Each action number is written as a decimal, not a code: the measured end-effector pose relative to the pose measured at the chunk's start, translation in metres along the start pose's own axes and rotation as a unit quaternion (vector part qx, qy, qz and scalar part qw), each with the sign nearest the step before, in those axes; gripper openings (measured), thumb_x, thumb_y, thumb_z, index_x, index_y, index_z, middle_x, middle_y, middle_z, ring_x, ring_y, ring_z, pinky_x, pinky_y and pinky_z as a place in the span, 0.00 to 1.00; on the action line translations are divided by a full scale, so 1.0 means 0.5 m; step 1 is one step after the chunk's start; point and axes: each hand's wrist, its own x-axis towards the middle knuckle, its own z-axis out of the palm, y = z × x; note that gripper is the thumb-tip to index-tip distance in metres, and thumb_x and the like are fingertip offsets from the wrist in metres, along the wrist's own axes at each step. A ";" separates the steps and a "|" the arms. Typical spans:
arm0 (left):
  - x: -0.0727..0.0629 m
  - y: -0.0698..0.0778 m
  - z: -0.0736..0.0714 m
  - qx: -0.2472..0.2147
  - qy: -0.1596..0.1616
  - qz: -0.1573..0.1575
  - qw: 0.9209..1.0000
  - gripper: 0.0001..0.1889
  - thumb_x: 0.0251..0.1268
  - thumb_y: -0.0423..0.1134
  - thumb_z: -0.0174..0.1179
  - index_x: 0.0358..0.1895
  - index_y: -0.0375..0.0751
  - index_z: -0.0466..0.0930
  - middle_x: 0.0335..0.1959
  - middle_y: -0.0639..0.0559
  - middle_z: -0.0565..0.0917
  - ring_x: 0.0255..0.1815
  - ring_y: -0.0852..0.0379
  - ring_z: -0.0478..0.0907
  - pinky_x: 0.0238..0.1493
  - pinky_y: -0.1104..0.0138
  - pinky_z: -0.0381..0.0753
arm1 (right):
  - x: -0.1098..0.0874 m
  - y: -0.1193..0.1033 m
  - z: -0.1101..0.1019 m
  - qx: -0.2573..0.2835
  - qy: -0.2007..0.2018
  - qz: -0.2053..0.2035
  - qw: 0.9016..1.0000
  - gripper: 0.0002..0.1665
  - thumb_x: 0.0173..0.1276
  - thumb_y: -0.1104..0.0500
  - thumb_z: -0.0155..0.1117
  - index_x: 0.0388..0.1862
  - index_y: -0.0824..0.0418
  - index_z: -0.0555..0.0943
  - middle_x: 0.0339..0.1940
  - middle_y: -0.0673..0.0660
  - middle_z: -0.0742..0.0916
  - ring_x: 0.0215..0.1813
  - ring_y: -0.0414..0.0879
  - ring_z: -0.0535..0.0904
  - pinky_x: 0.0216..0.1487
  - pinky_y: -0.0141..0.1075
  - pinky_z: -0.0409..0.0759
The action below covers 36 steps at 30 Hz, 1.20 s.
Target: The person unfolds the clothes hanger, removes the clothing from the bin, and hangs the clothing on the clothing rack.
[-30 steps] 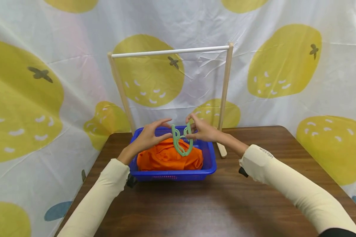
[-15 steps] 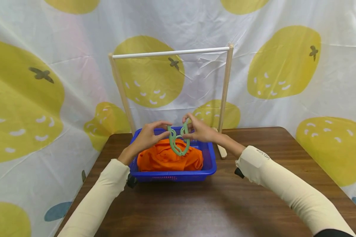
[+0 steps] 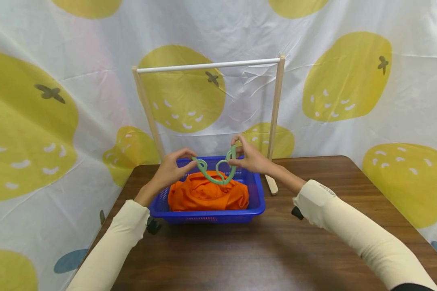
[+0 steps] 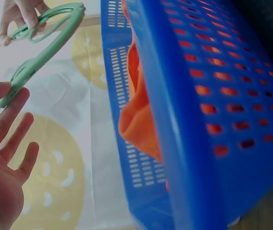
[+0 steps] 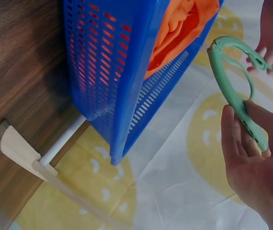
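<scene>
A green folding clothes hanger [image 3: 223, 182] is held in the air above a blue basket, its two arms spread in a wide V with the hinge at the bottom. My left hand [image 3: 170, 167] pinches the tip of one arm between thumb and index finger; the other fingers are spread, as the left wrist view shows. The opposite arm is gripped by my right hand [image 3: 254, 159], thumb on one side and fingers on the other. Below the hanger, crumpled orange cloth [image 3: 207, 196] lies in the blue basket [image 3: 211, 214].
Behind the basket stands a rack with a white rail [image 3: 207, 65] and wooden posts [image 3: 276, 107]. Its wooden foot [image 3: 272, 185] rests on the brown table [image 3: 313, 178], right of the basket. A fruit-printed curtain [image 3: 247, 24] hangs behind.
The hanger's arms have swung apart from a narrow V to a wide one. My left hand took hold of its arm and moved left; my right hand shifted left, then back right.
</scene>
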 end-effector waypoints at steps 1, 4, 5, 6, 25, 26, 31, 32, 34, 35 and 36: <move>-0.003 -0.003 -0.002 0.001 0.001 -0.002 1.000 0.08 0.70 0.38 0.70 0.49 0.44 0.85 0.43 0.50 0.90 0.54 0.48 0.86 0.63 0.46 0.78 | -0.002 0.002 -0.003 0.000 0.007 -0.002 1.000 0.29 0.66 0.78 0.68 0.54 0.68 0.60 0.33 0.68 0.88 0.38 0.63 0.87 0.37 0.43 0.87; -0.012 -0.009 -0.008 0.000 0.003 -0.003 1.000 0.08 0.69 0.37 0.70 0.47 0.42 0.85 0.43 0.50 0.90 0.52 0.49 0.86 0.61 0.48 0.80 | -0.008 0.005 -0.012 -0.011 0.026 -0.010 1.000 0.30 0.66 0.77 0.69 0.55 0.68 0.60 0.34 0.68 0.88 0.39 0.64 0.88 0.36 0.40 0.87; -0.015 -0.011 -0.010 0.002 0.003 -0.002 1.000 0.08 0.69 0.37 0.70 0.47 0.41 0.86 0.42 0.50 0.90 0.51 0.49 0.87 0.60 0.49 0.81 | -0.010 0.007 -0.015 -0.011 0.030 -0.008 0.999 0.30 0.66 0.77 0.69 0.55 0.68 0.60 0.34 0.68 0.88 0.40 0.64 0.88 0.35 0.40 0.87; -0.019 -0.013 -0.011 0.004 0.005 -0.002 1.000 0.08 0.69 0.37 0.71 0.47 0.40 0.86 0.42 0.50 0.90 0.50 0.49 0.87 0.60 0.49 0.81 | -0.011 0.009 -0.018 -0.010 0.035 -0.006 0.999 0.30 0.66 0.77 0.69 0.55 0.68 0.59 0.35 0.68 0.88 0.40 0.65 0.88 0.35 0.40 0.87; -0.059 -0.032 -0.015 0.030 0.004 -0.035 0.999 0.07 0.66 0.40 0.74 0.41 0.45 0.87 0.38 0.53 0.91 0.45 0.51 0.89 0.40 0.64 0.85 | -0.024 0.020 -0.043 0.076 0.132 0.004 0.988 0.30 0.67 0.78 0.67 0.54 0.67 0.58 0.38 0.74 0.88 0.35 0.49 0.88 0.34 0.35 0.86; -0.059 -0.033 -0.014 0.031 0.003 -0.034 0.999 0.07 0.66 0.41 0.74 0.41 0.46 0.87 0.37 0.53 0.91 0.45 0.51 0.89 0.41 0.64 0.84 | -0.024 0.020 -0.044 0.078 0.133 0.003 0.988 0.30 0.67 0.78 0.67 0.54 0.67 0.58 0.38 0.73 0.88 0.34 0.48 0.88 0.34 0.34 0.86; -0.058 -0.032 -0.012 0.032 0.003 -0.032 0.999 0.08 0.65 0.40 0.74 0.43 0.46 0.87 0.38 0.54 0.91 0.45 0.53 0.89 0.46 0.60 0.84 | -0.025 0.018 -0.044 0.090 0.132 0.015 0.987 0.30 0.67 0.79 0.66 0.53 0.65 0.57 0.39 0.76 0.87 0.35 0.47 0.88 0.34 0.35 0.86; -0.057 -0.031 -0.011 0.029 0.002 -0.032 0.999 0.09 0.64 0.39 0.75 0.44 0.46 0.87 0.39 0.54 0.91 0.45 0.53 0.89 0.46 0.58 0.84 | -0.025 0.019 -0.044 0.094 0.131 0.018 0.987 0.30 0.67 0.79 0.66 0.53 0.65 0.57 0.40 0.77 0.87 0.35 0.47 0.88 0.34 0.35 0.86; -0.054 -0.030 -0.008 0.023 -0.001 -0.031 0.999 0.12 0.63 0.38 0.75 0.48 0.45 0.87 0.40 0.53 0.91 0.46 0.52 0.89 0.48 0.55 0.85 | -0.026 0.019 -0.044 0.101 0.130 0.024 0.986 0.30 0.67 0.79 0.66 0.52 0.65 0.57 0.41 0.79 0.86 0.36 0.46 0.88 0.34 0.35 0.86; -0.052 -0.029 -0.007 0.019 -0.004 -0.031 0.999 0.14 0.62 0.38 0.76 0.50 0.46 0.87 0.42 0.52 0.91 0.47 0.52 0.89 0.49 0.53 0.85 | -0.026 0.019 -0.043 0.104 0.129 0.025 0.986 0.30 0.67 0.79 0.66 0.52 0.64 0.56 0.42 0.80 0.85 0.37 0.45 0.88 0.34 0.35 0.86; -0.050 -0.029 -0.005 0.014 -0.008 -0.031 0.999 0.15 0.62 0.38 0.76 0.52 0.46 0.87 0.44 0.52 0.91 0.49 0.51 0.88 0.51 0.51 0.85 | -0.026 0.020 -0.043 0.109 0.129 0.027 0.985 0.30 0.67 0.79 0.65 0.52 0.64 0.56 0.43 0.81 0.85 0.37 0.45 0.88 0.34 0.35 0.86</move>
